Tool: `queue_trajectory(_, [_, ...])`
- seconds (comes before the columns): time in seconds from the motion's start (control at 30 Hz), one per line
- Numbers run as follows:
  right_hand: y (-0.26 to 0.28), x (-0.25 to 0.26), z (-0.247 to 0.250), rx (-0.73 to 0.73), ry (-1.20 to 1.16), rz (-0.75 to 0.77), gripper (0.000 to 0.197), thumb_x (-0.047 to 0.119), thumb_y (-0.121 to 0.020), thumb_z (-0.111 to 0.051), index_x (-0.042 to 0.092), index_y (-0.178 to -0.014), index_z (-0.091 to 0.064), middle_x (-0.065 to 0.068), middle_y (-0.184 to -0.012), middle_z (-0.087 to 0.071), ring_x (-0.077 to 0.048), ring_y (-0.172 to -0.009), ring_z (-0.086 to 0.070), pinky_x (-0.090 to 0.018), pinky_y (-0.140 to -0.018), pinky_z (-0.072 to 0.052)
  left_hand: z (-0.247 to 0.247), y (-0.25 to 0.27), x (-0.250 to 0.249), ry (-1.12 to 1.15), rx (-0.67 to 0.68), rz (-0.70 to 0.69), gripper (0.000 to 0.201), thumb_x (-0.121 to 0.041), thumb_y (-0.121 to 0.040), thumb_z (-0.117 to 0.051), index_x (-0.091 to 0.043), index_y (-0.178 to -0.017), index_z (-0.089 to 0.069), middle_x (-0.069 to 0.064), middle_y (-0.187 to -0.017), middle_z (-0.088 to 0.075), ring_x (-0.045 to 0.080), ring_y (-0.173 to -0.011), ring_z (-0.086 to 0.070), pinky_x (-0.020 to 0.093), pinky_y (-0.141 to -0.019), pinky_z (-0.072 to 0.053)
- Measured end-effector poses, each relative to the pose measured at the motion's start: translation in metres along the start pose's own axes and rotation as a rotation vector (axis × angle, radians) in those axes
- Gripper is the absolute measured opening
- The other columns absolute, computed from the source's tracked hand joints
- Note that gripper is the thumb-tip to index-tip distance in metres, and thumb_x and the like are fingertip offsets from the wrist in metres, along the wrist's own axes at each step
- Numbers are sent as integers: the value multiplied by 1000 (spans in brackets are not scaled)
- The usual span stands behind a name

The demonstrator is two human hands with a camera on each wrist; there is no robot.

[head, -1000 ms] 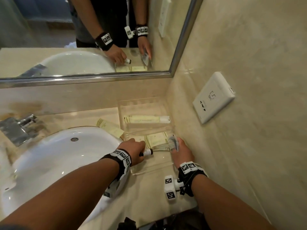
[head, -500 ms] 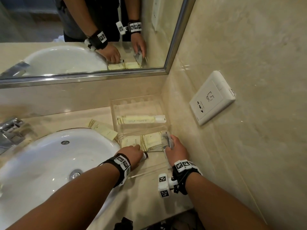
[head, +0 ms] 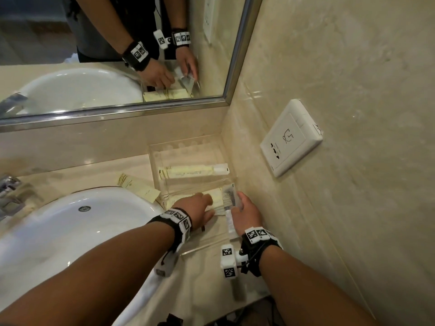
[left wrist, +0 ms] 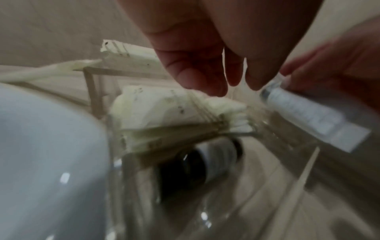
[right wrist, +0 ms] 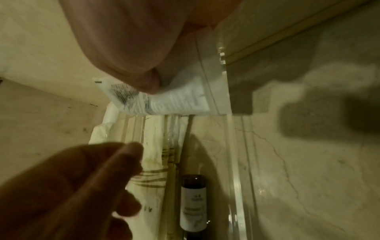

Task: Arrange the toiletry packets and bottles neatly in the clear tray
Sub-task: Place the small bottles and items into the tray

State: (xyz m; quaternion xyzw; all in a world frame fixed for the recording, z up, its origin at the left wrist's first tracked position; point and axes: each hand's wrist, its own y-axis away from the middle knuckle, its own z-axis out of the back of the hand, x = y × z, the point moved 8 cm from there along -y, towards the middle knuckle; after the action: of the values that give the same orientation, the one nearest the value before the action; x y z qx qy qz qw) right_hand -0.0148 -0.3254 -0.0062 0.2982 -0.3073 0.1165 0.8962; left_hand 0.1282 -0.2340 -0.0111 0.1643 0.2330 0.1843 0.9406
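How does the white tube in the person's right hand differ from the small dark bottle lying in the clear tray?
The white tube is pale, flattened and soft-looking; the dark bottle is round and dark with a white label. The tube is pinched by the right hand at the clear tray's right wall, while the bottle lies loose on the tray floor, beside the stack of cream packets, untouched. Both carry small print, unreadable here.

Glossy clear plastic tray (head: pixel 188 147), matt, seemingly paper packets (left wrist: pixel 164 105), glossy white basin (head: pixel 70 231), polished marble-like counter (head: pixel 94 165).
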Motion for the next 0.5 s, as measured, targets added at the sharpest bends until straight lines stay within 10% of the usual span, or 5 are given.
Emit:
queue_trajectory(0.17, [6, 5, -8, 100, -81, 82, 39, 15, -99, -49, 33, -130, -63, 5, -111, -72, -17, -100, -67, -39, -90, -57, 21, -23, -21, 218, -41, -62, 63, -49, -97, -47, -26, -151, -25, 5, -150, -41, 26, -131, -49, 45, -104, -44])
queue_trajectory(0.33, [10, -6, -4, 112, -181, 35, 32, 18, -95, -56, 36, -119, -67, 5, -94, -74, -16, -87, -71, -45, -79, -62, 15, -37, -24, 262, 2, -55, 13, -34, -98, -50, -23, -93, -55, -5, -84, -60, 24, -87, -61, 32, -72, -43])
queue_trajectory(0.5, [14, -22, -8, 152, -192, -26, 46, 40, -76, -70, 45, -121, -62, 2, -107, -71, -16, -96, -71, -44, -83, -62, 18, -39, -10, 269, -77, 29, 17, -33, -96, -54, -18, -91, -61, -1, -84, -63, 20, -80, -59, 31, -69, -43])
